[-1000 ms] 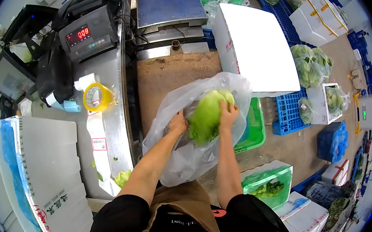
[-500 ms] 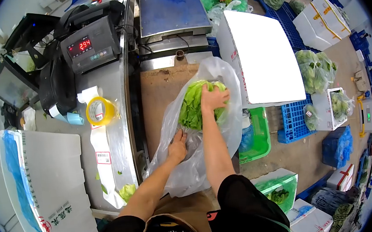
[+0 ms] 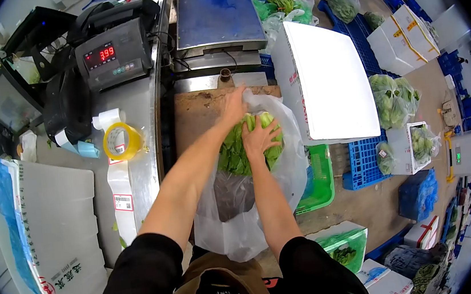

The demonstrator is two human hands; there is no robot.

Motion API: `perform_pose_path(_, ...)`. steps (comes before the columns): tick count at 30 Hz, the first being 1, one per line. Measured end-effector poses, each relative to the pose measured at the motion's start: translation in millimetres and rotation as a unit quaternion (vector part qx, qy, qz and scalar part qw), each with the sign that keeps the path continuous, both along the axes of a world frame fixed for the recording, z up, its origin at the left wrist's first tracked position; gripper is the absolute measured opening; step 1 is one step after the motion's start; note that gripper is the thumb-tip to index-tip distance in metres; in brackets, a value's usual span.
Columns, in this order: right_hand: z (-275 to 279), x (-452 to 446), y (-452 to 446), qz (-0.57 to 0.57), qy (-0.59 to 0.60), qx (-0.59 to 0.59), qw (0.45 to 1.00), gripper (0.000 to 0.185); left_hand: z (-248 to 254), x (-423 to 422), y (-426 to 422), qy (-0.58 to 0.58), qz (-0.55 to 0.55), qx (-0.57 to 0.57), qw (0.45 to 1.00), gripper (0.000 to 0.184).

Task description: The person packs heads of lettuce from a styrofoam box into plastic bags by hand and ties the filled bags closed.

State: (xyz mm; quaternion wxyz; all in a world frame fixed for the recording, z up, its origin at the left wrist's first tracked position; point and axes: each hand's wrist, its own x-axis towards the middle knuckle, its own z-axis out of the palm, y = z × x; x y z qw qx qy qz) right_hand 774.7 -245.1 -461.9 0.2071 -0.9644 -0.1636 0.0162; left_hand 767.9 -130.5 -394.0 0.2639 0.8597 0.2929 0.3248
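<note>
A clear plastic bag (image 3: 227,231) lies on a brown board (image 3: 197,108) in front of me, with a head of leafy green lettuce (image 3: 233,156) inside its opening. My right hand (image 3: 260,138) presses on the lettuce from above, its fingers spread apart. At the far edge of the bag, my left hand (image 3: 234,107) is closed on the plastic, just beyond the leaves; its fingertips are partly hidden.
A white foam box (image 3: 335,82) stands close on the right, beside a green crate (image 3: 322,178). Left is a metal counter with yellow tape (image 3: 122,141), labels (image 3: 122,202) and a scale display (image 3: 114,55). Beyond the board sits a blue-topped weighing platform (image 3: 217,14).
My left hand has moved from the near left side of the lettuce to the far edge of the bag. My right hand's fingers have spread wider. The displayed number has changed.
</note>
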Motion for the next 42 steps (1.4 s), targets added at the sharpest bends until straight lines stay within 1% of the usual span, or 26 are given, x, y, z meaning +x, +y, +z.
perform_pose_path(2, 0.2, 0.0, -5.6, -0.004, 0.003, 0.0, 1.0, 0.048, 14.5, 17.6, 18.7, 0.045, -0.072, -0.169, 0.982, 0.023)
perform_pose_path(4, 4.2, -5.1, -9.9, -0.008, 0.007, -0.002, 1.0, 0.047, 65.3, 27.0, 15.5, -0.101, -0.081, -0.094, 0.987, 0.017)
perform_pose_path(6, 24.1, -8.0, -14.8, -0.01, 0.001, -0.006, 1.0, 0.048, 126.8, 27.6, 13.9, -0.229, -0.112, -0.086, 0.963, 0.019)
perform_pose_path(8, 39.6, -3.8, -12.3, -0.027, 0.086, 0.052, 0.995, 0.051, 189.9, 11.4, 10.9, -0.241, -0.14, -0.057, 0.959, 0.023)
perform_pose_path(9, 36.9, -1.7, -12.0, -0.022, 0.085, 0.083, 0.993, 0.053, 201.5, 5.0, 6.8, -0.235, -0.163, -0.025, 0.958, 0.024)
perform_pose_path(11, 31.5, 2.6, -11.6, -0.011, 0.084, 0.145, 0.986, 0.057, 212.8, -9.0, -2.8, -0.22, -0.208, 0.036, 0.952, 0.025)
perform_pose_path(12, 35.9, 5.4, -8.1, -0.013, 0.115, 0.124, 0.985, 0.058, 212.4, -13.5, -1.4, -0.161, -0.218, 0.043, 0.962, 0.023)
perform_pose_path(14, 38.3, 8.1, 0.2, -0.014, 0.131, 0.069, 0.989, 0.056, 198.6, -17.7, 12.8, -0.095, -0.18, 0.025, 0.979, 0.024)
perform_pose_path(15, 35.7, 9.9, 5.4, -0.013, 0.114, 0.035, 0.993, 0.053, 203.1, -23.8, 17.8, -0.062, -0.159, 0.017, 0.985, 0.024)
perform_pose_path(16, 33.2, 12.6, 10.4, -0.011, 0.097, -0.001, 0.995, 0.05, 206.2, -35.0, 22.3, 0.025, -0.154, 0.002, 0.988, 0.036)
perform_pose_path(19, 22.3, 22.8, 12.6, 0.026, 0.122, 0.065, 0.99, 0.055, 218.6, -79.5, -15.3, -0.025, -0.086, 0.117, 0.989, 0.052)
perform_pose_path(21, 17.0, 20.0, 5.6, 0.054, 0.108, 0.098, 0.988, 0.053, 196.6, -104.0, -50.6, -0.061, -0.133, 0.12, 0.982, 0.062)
perform_pose_path(23, 17.2, 5.3, -11.5, 0.076, 0.065, 0.095, 0.99, 0.05, 178.9, -124.9, -84.7, -0.065, -0.167, 0.048, 0.983, 0.064)
perform_pose_path(25, 17.7, -13.0, -26.4, 0.111, 0.02, 0.067, 0.991, 0.048, 167.5, -143.0, -110.5, -0.015, -0.114, -0.035, 0.993, 0.061)
perform_pose_path(28, 14.4, -23.9, -23.4, 0.204, -0.015, 0.025, 0.979, 0.045, 164.2, -182.2, -129.5, 0.027, -0.039, -0.046, 0.998, 0.058)
perform_pose_path(29, 19.9, -25.8, -16.6, 0.246, -0.016, 0.019, 0.969, 0.044, 172.5, -201.7, -125.3, 0.024, -0.059, -0.02, 0.998, 0.057)
perform_pose_path(31, 28.4, -23.9, -17.3, 0.32, -0.019, -0.006, 0.947, 0.042, 196.5, -246.5, -118.1, 0.035, -0.094, -0.006, 0.995, 0.052)
perform_pose_path(33, 43.2, -11.3, -25.4, 0.376, -0.033, -0.049, 0.925, 0.039, 237.4, -293.4, -118.7, 0.019, -0.083, -0.033, 0.996, 0.038)
perform_pose_path(35, 60.3, 0.5, -34.5, 0.42, -0.062, -0.092, 0.901, 0.037, 278.5, -342.1, -121.8, 0.043, -0.041, -0.025, 0.998, 0.033)
perform_pose_path(36, 69.3, 7.6, -38.4, 0.442, -0.07, -0.114, 0.887, 0.036, 296.0, -367.8, -118.7, 0.01, -0.03, -0.016, 0.999, 0.031)
perform_pose_path(37, 81.4, 9.4, -46.3, 0.472, -0.057, -0.131, 0.87, 0.035, 318.5, -403.8, -129.0, -0.027, -0.019, -0.002, 0.999, 0.029)
perform_pose_path(38, 90.5, 10.9, -48.4, 0.493, -0.013, -0.159, 0.855, 0.034, 338.5, -429.4, -125.2, -0.012, 0.008, 0.008, 1.0, 0.025)
perform_pose_path(39, 106.9, 5.0, -43.2, 0.51, 0.061, -0.178, 0.839, 0.034, 354.4, -462.6, -121.2, 0.037, 0.071, 0.045, 0.996, 0.025)
perform_pose_path(40, 123.2, -1.1, -37.8, 0.519, 0.135, -0.198, 0.82, 0.034, 372.8, -496.8, -112.6, 0.11, 0.129, 0.157, 0.973, 0.022)
perform_pose_path(41, 144.0, -7.6, -38.2, 0.523, 0.208, -0.219, 0.797, 0.034, 382.7, -527.6, -99.1, 0.131, 0.219, 0.115, 0.96, 0.02)
perform_pose_path(42, 171.8, -17.6, -42.3, 0.575, 0.169, -0.19, 0.778, 0.035, 395.1, -556.8, -80.6, 0.157, 0.256, 0.16, 0.94, 0.015)
